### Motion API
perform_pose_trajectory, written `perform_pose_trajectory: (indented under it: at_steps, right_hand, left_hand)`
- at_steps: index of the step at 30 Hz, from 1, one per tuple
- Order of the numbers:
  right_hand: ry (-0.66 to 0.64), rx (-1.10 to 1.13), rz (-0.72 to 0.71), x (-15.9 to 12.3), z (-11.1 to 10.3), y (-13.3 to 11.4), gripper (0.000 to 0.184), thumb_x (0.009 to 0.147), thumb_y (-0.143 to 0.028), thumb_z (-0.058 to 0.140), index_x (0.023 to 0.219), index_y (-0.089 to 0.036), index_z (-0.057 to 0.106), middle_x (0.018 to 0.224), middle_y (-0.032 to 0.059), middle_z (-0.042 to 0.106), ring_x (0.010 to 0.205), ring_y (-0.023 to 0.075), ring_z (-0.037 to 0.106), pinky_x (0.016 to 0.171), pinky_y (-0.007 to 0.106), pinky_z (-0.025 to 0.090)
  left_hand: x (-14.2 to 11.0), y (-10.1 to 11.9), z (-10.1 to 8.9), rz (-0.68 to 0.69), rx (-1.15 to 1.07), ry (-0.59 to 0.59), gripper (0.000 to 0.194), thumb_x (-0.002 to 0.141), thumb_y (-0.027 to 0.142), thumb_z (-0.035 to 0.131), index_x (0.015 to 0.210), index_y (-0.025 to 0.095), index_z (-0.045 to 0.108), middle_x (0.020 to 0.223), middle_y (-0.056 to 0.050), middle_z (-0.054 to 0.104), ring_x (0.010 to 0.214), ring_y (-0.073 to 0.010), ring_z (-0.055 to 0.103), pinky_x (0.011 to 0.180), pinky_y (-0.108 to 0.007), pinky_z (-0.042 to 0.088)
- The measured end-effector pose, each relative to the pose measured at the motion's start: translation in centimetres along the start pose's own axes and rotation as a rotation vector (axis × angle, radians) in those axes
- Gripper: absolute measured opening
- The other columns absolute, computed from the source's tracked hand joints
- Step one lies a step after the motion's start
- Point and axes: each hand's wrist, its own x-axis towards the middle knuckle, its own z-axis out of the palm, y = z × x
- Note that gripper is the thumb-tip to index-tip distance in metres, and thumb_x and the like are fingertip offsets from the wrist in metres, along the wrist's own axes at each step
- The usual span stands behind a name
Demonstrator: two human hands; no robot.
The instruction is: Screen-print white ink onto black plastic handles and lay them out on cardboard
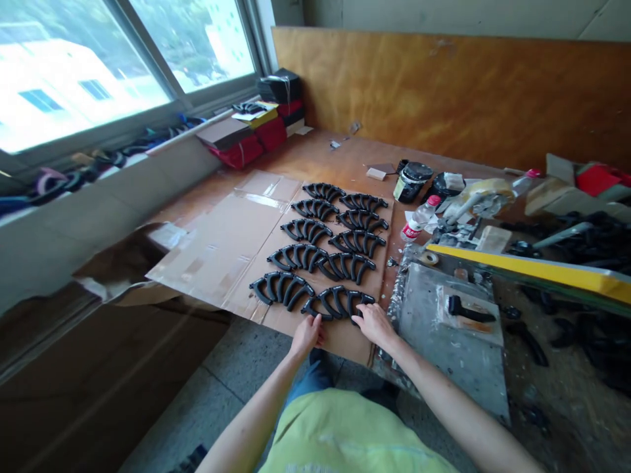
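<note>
Several black curved plastic parts lie in two rows on a flattened cardboard sheet on a wooden table. The nearest part of the right row has both my hands at its ends. My left hand pinches its left tip with fingers curled. At the part's right end my right hand rests its fingertips on the tip. Beside it, to the left, lies the nearest part of the left row.
A grey metal plate with a black handle piece lies right of the cardboard. A yellow bar, a black tin, a bottle and loose black parts clutter the right. Red boxes stand by the window.
</note>
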Motion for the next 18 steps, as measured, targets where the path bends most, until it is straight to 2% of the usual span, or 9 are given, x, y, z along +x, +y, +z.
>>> perform_pose_trajectory:
  at_steps: [3, 7, 9, 11, 13, 14, 16, 18]
  right_hand:
    - [0.0, 0.025, 0.046, 0.7, -0.1, -1.5, 0.035, 0.091, -0.035, 0.052, 0.116, -0.014, 0.064, 0.107, 0.0134, 0.068, 0.106, 0.0246, 0.058, 0.094, 0.032, 0.039]
    - [-0.014, 0.002, 0.117, 0.8, -0.7, -2.6, 0.038, 0.088, -0.031, 0.055, 0.123, -0.017, 0.06, 0.112, 0.0128, 0.067, 0.107, 0.0261, 0.058, 0.093, 0.036, 0.041]
    - [0.019, -0.003, 0.122, 0.2, -1.0, -3.0, 0.039, 0.086, -0.027, 0.056, 0.124, -0.017, 0.06, 0.116, 0.0144, 0.065, 0.109, 0.0277, 0.056, 0.093, 0.039, 0.042]
    - [0.097, 0.059, 0.067, -1.0, -1.3, -3.6, 0.037, 0.087, -0.022, 0.052, 0.123, -0.015, 0.061, 0.122, 0.0151, 0.062, 0.114, 0.027, 0.053, 0.097, 0.039, 0.04]
    - [0.141, 0.206, -0.018, -2.8, -1.3, -4.2, 0.035, 0.089, -0.02, 0.047, 0.119, -0.015, 0.063, 0.122, 0.013, 0.062, 0.116, 0.0237, 0.053, 0.099, 0.035, 0.039]
    - [0.123, 0.299, -0.038, -3.8, -1.0, -4.5, 0.033, 0.089, -0.021, 0.045, 0.115, -0.016, 0.065, 0.119, 0.0112, 0.065, 0.112, 0.022, 0.056, 0.098, 0.032, 0.04]
    - [0.009, 0.476, -0.014, -6.0, 0.2, -4.7, 0.029, 0.088, -0.025, 0.046, 0.105, -0.019, 0.069, 0.104, 0.007, 0.07, 0.098, 0.0197, 0.063, 0.089, 0.029, 0.044]
    - [-0.132, 0.592, 0.067, -8.0, 2.5, -4.4, 0.026, 0.084, -0.029, 0.048, 0.09, -0.02, 0.072, 0.087, 0.0038, 0.073, 0.084, 0.019, 0.066, 0.077, 0.027, 0.047]
  left_hand:
    - [0.8, 0.0, -1.3, 0.012, 0.0, -0.031, 0.038, 0.092, 0.054, 0.035, 0.083, 0.02, 0.048, 0.068, -0.007, 0.068, 0.052, -0.0172, 0.063, 0.047, -0.028, 0.051]
    - [1.0, 0.3, -2.1, 0.027, 0.002, -0.112, 0.04, 0.089, 0.058, 0.039, 0.081, 0.02, 0.047, 0.066, -0.006, 0.067, 0.05, -0.0163, 0.062, 0.045, -0.027, 0.05]
    - [0.7, 0.4, -2.6, 0.03, -0.003, -0.158, 0.043, 0.086, 0.062, 0.041, 0.08, 0.019, 0.048, 0.064, -0.005, 0.066, 0.049, -0.0164, 0.062, 0.045, -0.027, 0.05]
    - [0.3, 0.0, -3.6, 0.011, -0.031, -0.195, 0.049, 0.082, 0.067, 0.043, 0.08, 0.019, 0.05, 0.062, -0.005, 0.066, 0.048, -0.0165, 0.061, 0.043, -0.026, 0.048]
    - [-0.2, -1.2, -5.8, -0.04, -0.096, -0.169, 0.055, 0.078, 0.073, 0.044, 0.079, 0.018, 0.051, 0.059, -0.004, 0.064, 0.045, -0.0156, 0.059, 0.041, -0.025, 0.045]
    - [-0.5, -2.1, -7.3, -0.074, -0.14, -0.121, 0.057, 0.076, 0.075, 0.045, 0.077, 0.019, 0.051, 0.057, -0.003, 0.063, 0.044, -0.0149, 0.058, 0.041, -0.024, 0.044]
    - [-0.8, -4.3, -11.3, -0.142, -0.232, 0.042, 0.058, 0.072, 0.077, 0.047, 0.072, 0.019, 0.05, 0.05, 0.0, 0.058, 0.04, -0.0136, 0.054, 0.039, -0.023, 0.04]
    - [-0.7, -6.6, -16.2, -0.187, -0.321, 0.246, 0.054, 0.072, 0.073, 0.052, 0.069, 0.019, 0.05, 0.047, 0.002, 0.053, 0.037, -0.0125, 0.051, 0.04, -0.023, 0.039]
